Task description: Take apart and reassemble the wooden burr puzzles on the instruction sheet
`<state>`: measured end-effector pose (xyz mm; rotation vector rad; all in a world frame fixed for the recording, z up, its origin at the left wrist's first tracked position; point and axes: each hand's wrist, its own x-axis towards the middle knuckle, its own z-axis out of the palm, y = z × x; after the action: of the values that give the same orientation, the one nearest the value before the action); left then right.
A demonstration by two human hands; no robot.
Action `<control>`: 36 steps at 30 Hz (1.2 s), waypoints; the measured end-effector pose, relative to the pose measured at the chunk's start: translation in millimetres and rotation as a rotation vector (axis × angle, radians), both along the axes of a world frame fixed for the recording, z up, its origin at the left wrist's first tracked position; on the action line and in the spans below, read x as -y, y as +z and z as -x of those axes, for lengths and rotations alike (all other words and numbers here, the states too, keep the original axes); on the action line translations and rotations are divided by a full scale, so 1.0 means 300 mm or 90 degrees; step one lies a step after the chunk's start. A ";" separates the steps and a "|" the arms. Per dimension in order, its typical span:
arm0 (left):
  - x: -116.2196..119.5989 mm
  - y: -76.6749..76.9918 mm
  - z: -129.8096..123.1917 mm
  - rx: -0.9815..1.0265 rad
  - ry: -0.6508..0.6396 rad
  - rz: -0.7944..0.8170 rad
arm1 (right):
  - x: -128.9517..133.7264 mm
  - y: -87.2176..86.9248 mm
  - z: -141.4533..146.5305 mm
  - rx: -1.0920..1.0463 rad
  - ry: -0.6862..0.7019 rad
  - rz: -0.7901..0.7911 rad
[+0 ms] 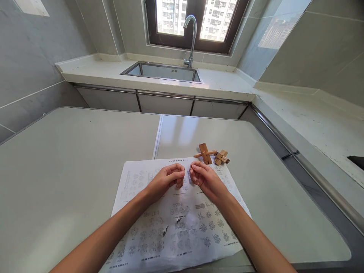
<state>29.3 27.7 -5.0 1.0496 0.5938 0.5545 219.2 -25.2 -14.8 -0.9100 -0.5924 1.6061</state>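
Observation:
A large printed sheet of paper (pixel 159 261), covered in small line drawings and lines of text, lies on the table. Over its upper part, my left hand (pixel 167 180) has its fingers curled in and the thumb against the index finger. Facing it across a small gap, my right hand (pixel 209 180) is curled too, fingertips drawn together. No object shows in either hand. Just beyond my right hand, at the sheet's top edge, are crossed wooden puzzle pieces (pixel 203 148). Beside them on the right sits a smaller cluster of notched wooden pieces (pixel 223 156), some with dark markings.
The pale table (pixel 71 170) has a seam down its middle and rounded far corners. Behind it runs a white counter (pixel 99 72) with a steel sink (pixel 162 70) and a tall faucet (pixel 194 41) under a window. Another counter (pixel 321 117) lines the right side.

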 end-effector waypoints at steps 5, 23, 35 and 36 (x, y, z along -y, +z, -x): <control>0.002 0.000 -0.001 -0.003 0.004 -0.002 | 0.001 0.006 0.004 0.006 -0.006 0.003; 0.002 0.004 -0.002 -0.009 0.000 -0.003 | 0.000 -0.003 0.001 0.002 -0.001 -0.001; 0.000 -0.002 0.000 -0.006 -0.001 -0.008 | 0.000 0.004 0.004 0.012 0.001 -0.001; 0.000 -0.003 0.001 -0.007 -0.002 -0.006 | 0.000 0.005 0.005 0.011 0.000 -0.001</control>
<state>29.1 27.7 -5.8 1.0636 0.5992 0.5495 217.8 -25.3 -13.2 -0.9233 -0.6055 1.5999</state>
